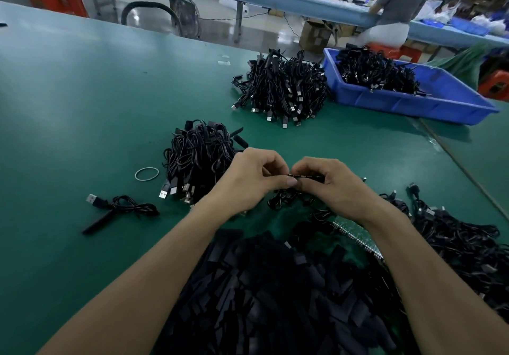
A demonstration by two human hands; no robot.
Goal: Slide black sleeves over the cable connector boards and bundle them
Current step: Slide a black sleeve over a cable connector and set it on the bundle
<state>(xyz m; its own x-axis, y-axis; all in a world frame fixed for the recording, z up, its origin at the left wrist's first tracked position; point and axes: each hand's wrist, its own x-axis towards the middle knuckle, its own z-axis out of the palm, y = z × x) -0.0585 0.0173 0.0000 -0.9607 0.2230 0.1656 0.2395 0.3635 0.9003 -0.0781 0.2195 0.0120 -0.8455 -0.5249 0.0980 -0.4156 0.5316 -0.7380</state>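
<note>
Green counter (68, 106), head view. Left grip (248, 178) and right grip (333, 186) meet at centre, fingers curled. Both pinch one thin dark board (305, 177), and its cable hangs below. How far the sleeve is on it: cannot tell.

Sleeves (248, 285) lie heaped at 6 o'clock of the hands. Loose cables (454, 241) lie at 4 o'clock. Near pile (198, 156) sits at 10 o'clock, with a band (146, 174) at 9 o'clock beside it and a single cable (121, 205) at 8 o'clock. Far pile (283, 90) is at 12 o'clock. Bin (413, 98) at 1 o'clock holds more cables.

Judgement: mid-batch. Two piles look finished and one piece is in hand. A large stock of sleeves and cables is left, and the band lies unused.
</note>
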